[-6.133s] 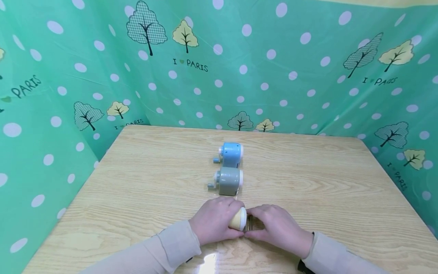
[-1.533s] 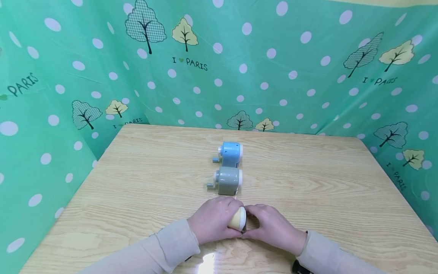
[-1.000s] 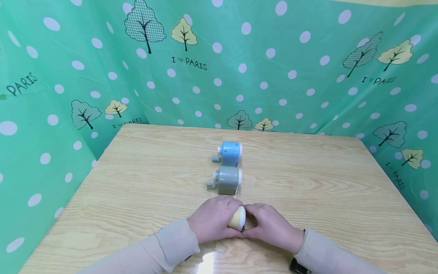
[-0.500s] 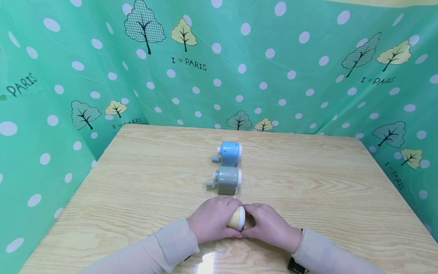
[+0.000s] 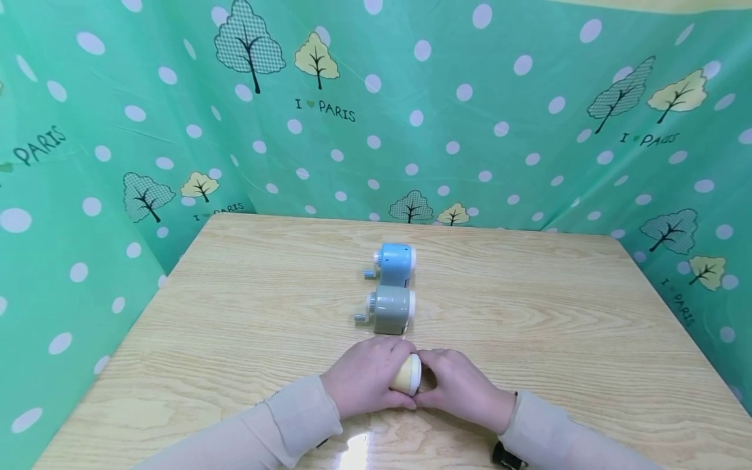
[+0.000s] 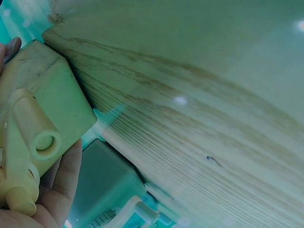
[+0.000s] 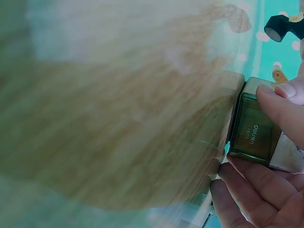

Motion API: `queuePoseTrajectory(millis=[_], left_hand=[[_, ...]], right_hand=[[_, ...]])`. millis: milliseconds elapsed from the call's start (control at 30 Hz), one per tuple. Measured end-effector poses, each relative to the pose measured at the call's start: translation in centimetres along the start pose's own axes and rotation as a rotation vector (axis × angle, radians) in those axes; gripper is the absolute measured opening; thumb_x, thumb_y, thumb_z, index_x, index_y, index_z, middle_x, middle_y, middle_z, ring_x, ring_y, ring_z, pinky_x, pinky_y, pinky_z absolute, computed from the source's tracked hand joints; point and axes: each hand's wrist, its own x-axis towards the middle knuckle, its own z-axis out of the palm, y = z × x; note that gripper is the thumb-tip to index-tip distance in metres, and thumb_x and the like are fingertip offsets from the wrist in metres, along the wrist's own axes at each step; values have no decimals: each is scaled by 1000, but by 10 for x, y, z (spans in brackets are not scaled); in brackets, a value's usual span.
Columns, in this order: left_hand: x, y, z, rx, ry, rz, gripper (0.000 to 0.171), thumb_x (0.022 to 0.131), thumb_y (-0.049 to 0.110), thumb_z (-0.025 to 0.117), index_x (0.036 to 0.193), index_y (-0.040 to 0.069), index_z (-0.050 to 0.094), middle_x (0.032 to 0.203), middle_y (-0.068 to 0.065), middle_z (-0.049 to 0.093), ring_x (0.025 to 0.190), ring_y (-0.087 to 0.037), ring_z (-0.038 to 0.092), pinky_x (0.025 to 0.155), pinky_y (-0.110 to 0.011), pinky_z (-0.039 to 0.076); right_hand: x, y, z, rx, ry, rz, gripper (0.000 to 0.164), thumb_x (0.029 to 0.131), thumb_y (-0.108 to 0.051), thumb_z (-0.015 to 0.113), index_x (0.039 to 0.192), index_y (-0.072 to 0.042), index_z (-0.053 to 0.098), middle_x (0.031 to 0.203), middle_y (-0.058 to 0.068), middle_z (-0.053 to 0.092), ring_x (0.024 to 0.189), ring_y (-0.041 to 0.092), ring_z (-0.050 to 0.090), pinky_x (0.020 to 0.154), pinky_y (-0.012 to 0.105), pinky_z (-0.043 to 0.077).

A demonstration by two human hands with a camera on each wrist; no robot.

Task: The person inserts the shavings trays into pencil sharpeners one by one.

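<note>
1. Your left hand point(image 5: 365, 383) wraps the yellow sharpener point(image 5: 408, 375), just in front of the grey sharpener point(image 5: 390, 311).
2. Your right hand point(image 5: 462, 389) seems to pinch its drawer end, fingers curled.

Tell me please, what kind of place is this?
Probably a small staged tabletop booth, not a lived-in room. A green dotted tree-print cloth screens three sides of a wooden table. On it stand only hand-crank pencil sharpeners: blue, grey, and a yellow one between both hands.

Left hand point(image 5: 365, 384) curled with fingers closed, right hand point(image 5: 464, 390) curled opposite, fingertips meeting, forearms low
</note>
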Motion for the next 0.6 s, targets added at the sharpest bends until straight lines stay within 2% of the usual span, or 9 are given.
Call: queuePoseTrajectory(millis=[233, 600], left_hand=[[-1, 0, 0, 3, 4, -1, 60, 73, 51, 78, 112, 8, 62, 95, 2, 65, 87, -11, 61, 80, -29, 55], [-1, 0, -2, 7, -10, -2, 61, 75, 53, 76, 113, 8, 62, 98, 2, 64, 87, -11, 60, 80, -28, 55]], right_hand=[[0, 0, 1, -18, 3, 4, 38, 70, -24, 87, 98, -5, 71, 85, -3, 71, 77, 3, 59, 70, 29, 57], [0, -2, -1, -10, -20, 24, 43, 70, -24, 86, 104, -2, 71, 91, 0, 73, 81, 6, 62, 73, 31, 58]])
